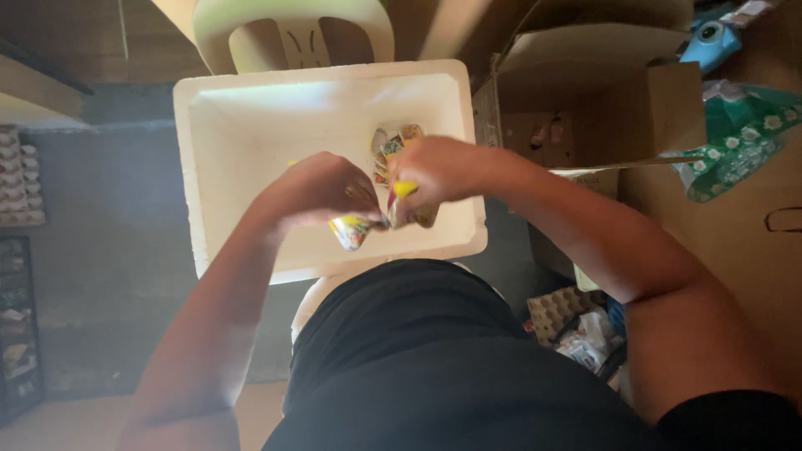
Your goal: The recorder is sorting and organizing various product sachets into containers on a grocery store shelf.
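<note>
The left hand is curled nearly closed, its fingertips pinched on a small colourful packet that hangs below the knuckles, yellow and white with bits of red and green. The right hand is also closed, gripping a bunch of similar wrappers; a yellow edge shows between its fingers and more printed pieces stick out above the hand on the far side. The two hands nearly meet, and the packet lies between them, just beside the right hand's bunch.

The packet is crumpled, and its pointed end aims down toward the near side; its long axis is hard to tell, since the hand covers part of it.

Both hands are over the near right part of a white foam tray, which rests on a pale plastic chair. To the right stands an open cardboard box.
</note>
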